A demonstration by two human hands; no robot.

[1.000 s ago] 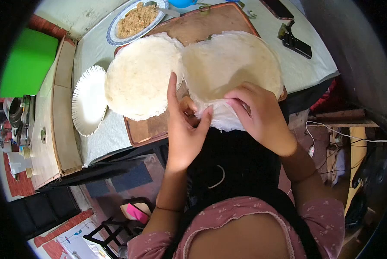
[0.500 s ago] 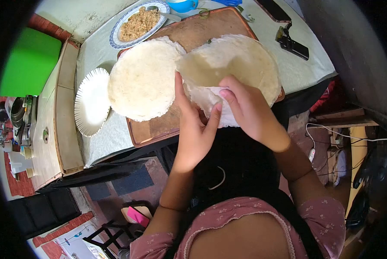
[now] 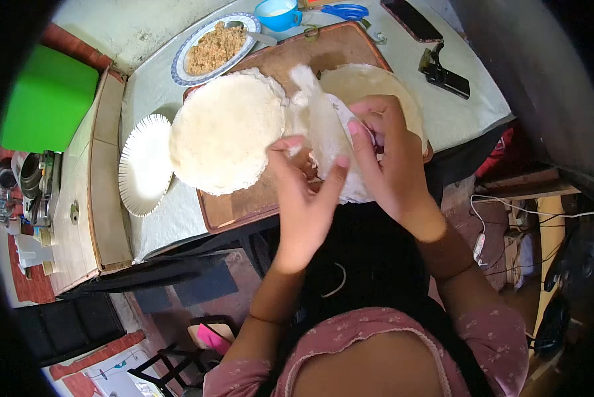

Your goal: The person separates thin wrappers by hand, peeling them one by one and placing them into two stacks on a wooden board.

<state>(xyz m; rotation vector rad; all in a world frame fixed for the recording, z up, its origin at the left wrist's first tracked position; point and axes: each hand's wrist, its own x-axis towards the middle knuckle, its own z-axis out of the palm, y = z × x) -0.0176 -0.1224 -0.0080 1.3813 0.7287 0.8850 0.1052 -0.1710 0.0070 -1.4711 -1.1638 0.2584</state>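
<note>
A thin, pale spring roll wrapper (image 3: 333, 135) is lifted and bunched between my hands, its loose upper edge standing up. My right hand (image 3: 396, 162) pinches its right side between thumb and bent fingers. At its lower left, my left hand (image 3: 303, 205) has the thumb laid on the sheet and the other fingers curled partly behind it. Below and behind is a round stack of wrappers (image 3: 373, 83), partly hidden by the raised sheet and my right hand. Another round stack (image 3: 227, 132) lies to the left. Both stacks rest on a brown wooden board (image 3: 237, 208).
A plate (image 3: 179, 69) of minced filling (image 3: 215, 49) with a spoon stands at the back left. A white fluted paper plate (image 3: 145, 165) lies at the left. Behind the board are a blue cup (image 3: 278, 14) and blue-handled scissors (image 3: 345, 11). A phone (image 3: 413, 20) and black device (image 3: 446, 76) lie right.
The wrapper's far part has come up off the right stack and now stands bunched upright. My left index finger has bent down from its stretched position. The view has shifted slightly.
</note>
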